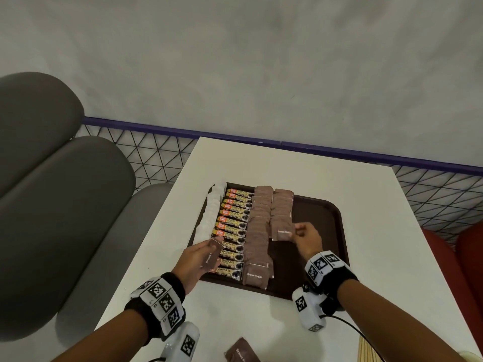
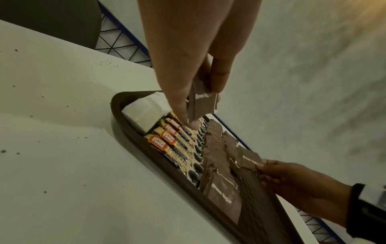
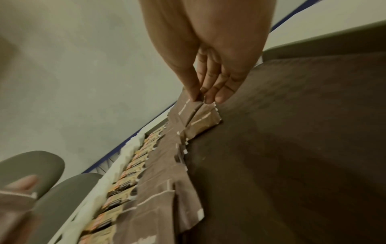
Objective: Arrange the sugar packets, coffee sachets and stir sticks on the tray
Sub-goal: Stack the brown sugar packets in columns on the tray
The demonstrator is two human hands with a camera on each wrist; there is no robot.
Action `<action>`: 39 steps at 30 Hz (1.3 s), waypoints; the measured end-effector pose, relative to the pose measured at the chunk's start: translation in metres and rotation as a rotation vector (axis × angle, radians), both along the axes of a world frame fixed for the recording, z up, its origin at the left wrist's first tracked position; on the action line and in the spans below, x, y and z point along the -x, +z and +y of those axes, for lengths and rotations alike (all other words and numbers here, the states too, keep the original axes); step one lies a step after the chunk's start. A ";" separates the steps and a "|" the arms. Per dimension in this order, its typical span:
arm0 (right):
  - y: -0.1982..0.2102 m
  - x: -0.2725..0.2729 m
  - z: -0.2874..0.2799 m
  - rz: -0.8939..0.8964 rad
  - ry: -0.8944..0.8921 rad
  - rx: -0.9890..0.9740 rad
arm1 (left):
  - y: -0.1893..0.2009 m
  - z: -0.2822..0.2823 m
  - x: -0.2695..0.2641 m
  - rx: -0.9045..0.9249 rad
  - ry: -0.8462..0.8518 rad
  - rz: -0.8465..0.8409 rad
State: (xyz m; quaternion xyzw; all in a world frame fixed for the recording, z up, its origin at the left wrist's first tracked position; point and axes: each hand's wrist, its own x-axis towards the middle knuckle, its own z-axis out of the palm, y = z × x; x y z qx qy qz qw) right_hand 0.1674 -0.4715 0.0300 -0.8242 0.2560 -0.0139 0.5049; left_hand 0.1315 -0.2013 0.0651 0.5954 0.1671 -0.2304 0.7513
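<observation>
A dark brown tray on the white table holds a column of white packets, a column of coffee sachets and two columns of brown sugar packets. My left hand hovers over the near coffee sachets and pinches a spare brown sugar packet. At the near end of the right column, my right hand pinches the edge of a brown sugar packet. The right half of the tray is bare.
A loose brown sugar packet lies on the table near its front edge. Wooden stir sticks lie at the front right. Grey seat cushions stand to the left, a wire mesh fence behind the table.
</observation>
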 end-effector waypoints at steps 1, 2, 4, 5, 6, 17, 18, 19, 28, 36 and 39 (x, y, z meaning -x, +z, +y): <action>-0.001 0.001 -0.003 0.013 -0.009 0.012 | 0.001 0.000 0.000 -0.030 -0.009 -0.013; -0.004 0.001 -0.004 0.023 -0.020 0.021 | 0.001 0.001 0.000 -0.059 -0.020 -0.026; -0.009 0.001 -0.006 0.043 -0.035 0.033 | 0.000 0.002 -0.001 -0.116 -0.051 -0.048; -0.012 0.000 -0.005 0.050 -0.038 0.038 | -0.001 0.003 -0.002 -0.136 -0.065 -0.052; -0.015 -0.001 -0.005 0.059 -0.039 0.044 | -0.002 0.003 -0.003 -0.145 -0.075 -0.051; -0.030 -0.011 0.009 0.039 -0.021 0.176 | -0.008 0.005 -0.007 0.009 -0.077 -0.045; -0.031 -0.011 0.009 0.047 -0.023 0.175 | -0.008 0.005 -0.007 0.018 -0.078 -0.049; -0.032 -0.011 0.009 0.056 -0.028 0.173 | -0.008 0.004 -0.007 0.026 -0.076 -0.053; -0.022 -0.004 0.017 -0.070 0.016 0.309 | -0.008 0.000 -0.010 0.023 -0.012 -0.018; 0.010 0.010 0.062 -0.231 0.425 0.081 | -0.010 -0.008 -0.011 -0.097 -0.038 -0.085; 0.013 0.015 0.085 -0.185 0.585 -0.060 | -0.010 -0.013 -0.013 -0.156 -0.063 -0.133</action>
